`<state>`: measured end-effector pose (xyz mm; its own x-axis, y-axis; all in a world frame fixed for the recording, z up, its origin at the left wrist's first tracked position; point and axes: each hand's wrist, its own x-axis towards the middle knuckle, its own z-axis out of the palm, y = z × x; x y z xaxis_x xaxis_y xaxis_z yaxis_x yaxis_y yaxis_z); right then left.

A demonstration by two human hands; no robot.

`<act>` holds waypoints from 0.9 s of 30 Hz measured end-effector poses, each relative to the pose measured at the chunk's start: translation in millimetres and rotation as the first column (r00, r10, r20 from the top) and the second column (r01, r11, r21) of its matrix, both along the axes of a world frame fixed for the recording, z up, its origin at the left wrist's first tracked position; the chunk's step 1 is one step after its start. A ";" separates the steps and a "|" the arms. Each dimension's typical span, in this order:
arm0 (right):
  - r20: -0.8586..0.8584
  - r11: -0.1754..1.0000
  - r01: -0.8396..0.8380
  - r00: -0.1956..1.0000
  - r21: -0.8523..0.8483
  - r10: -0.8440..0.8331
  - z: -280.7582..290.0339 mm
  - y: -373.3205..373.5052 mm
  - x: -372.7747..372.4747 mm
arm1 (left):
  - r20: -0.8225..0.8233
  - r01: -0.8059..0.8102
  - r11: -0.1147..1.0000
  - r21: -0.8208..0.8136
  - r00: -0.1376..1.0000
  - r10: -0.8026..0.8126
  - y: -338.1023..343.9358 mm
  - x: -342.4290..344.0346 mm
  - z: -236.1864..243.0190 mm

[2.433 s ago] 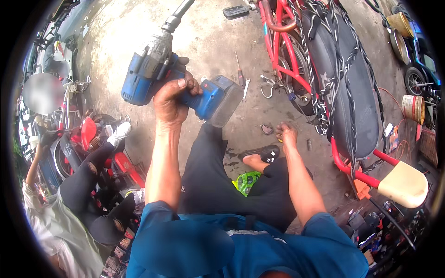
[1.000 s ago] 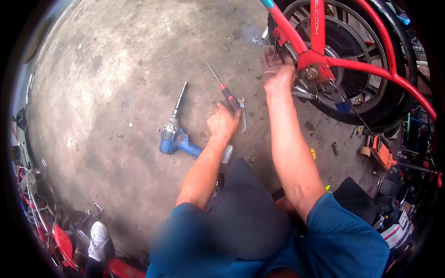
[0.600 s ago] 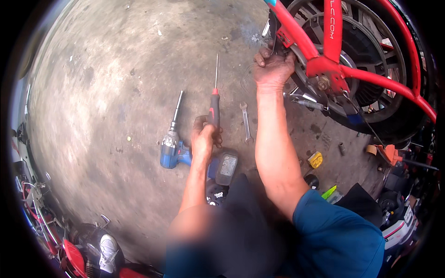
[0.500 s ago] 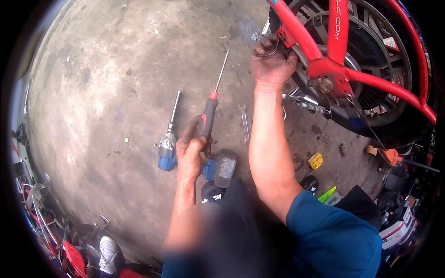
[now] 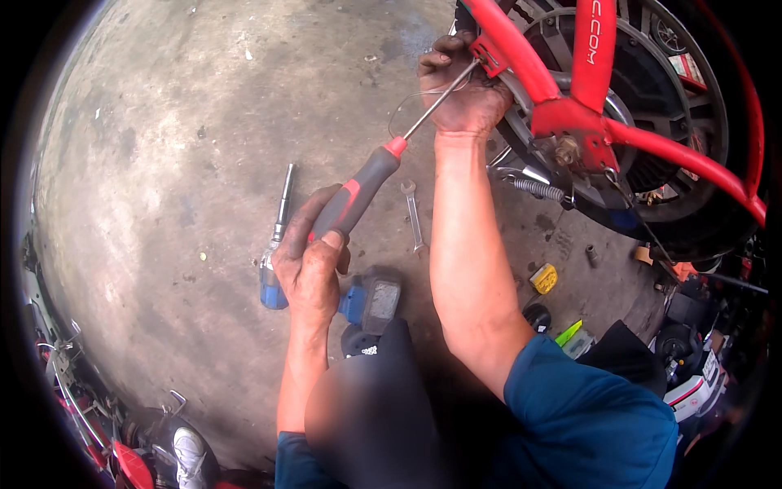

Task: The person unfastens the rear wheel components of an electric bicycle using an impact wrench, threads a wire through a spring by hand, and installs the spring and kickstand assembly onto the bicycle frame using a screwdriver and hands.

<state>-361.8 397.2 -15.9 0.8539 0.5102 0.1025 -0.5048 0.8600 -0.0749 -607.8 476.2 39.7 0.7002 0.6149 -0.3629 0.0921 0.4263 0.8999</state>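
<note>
A grey and red screwdriver (image 5: pixel 356 194) is wrapped in the fingers of my left hand (image 5: pixel 309 265). Its metal shaft slants up to the right, with the tip at a small slotted bracket (image 5: pixel 489 55) on the red tubular frame (image 5: pixel 521 53). My right hand (image 5: pixel 466 102) lies palm up just beneath and beside that bracket, fingers apart and partly curled, thumb partly hidden by the frame. Across its palm passes a thin wire (image 5: pixel 397 110) that loops out to the left. Behind the frame sits a dark spoked wheel (image 5: pixel 635 90) with a black tire.
A blue cordless impact wrench (image 5: pixel 376 300) with a long socket lies under my left hand. Between my arms is an open-end wrench (image 5: pixel 414 216). A coil spring (image 5: pixel 538 189) hangs by the wheel. Right of my forearm are a yellow object (image 5: pixel 544 279) and a loose socket (image 5: pixel 592 256).
My left hand has tilted the screwdriver rightward and brought its tip up to the bracket. My right hand remains beside the bracket. The whole view has shifted slightly.
</note>
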 end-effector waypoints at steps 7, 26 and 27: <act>-0.064 0.994 -0.052 0.996 0.094 0.058 1.6 -1.4 1.4 | 0.005 0.012 0.999 0.046 1.000 -0.013 -5.2 7.3 -7.3; -0.042 0.995 -0.056 0.997 0.085 0.060 1.9 -1.8 1.5 | 0.055 0.017 0.966 -0.258 0.998 -0.003 -0.8 12.8 -14.8; -0.041 0.995 -0.057 0.997 0.086 0.061 1.3 -1.6 1.9 | 0.056 0.017 0.966 -0.258 0.998 -0.003 -0.1 13.6 -16.2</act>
<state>-359.9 395.6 -14.6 0.8274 0.5507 0.1103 -0.5558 0.8311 0.0201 -594.2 476.0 23.5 0.7288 0.4984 -0.4695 0.0514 0.6439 0.7634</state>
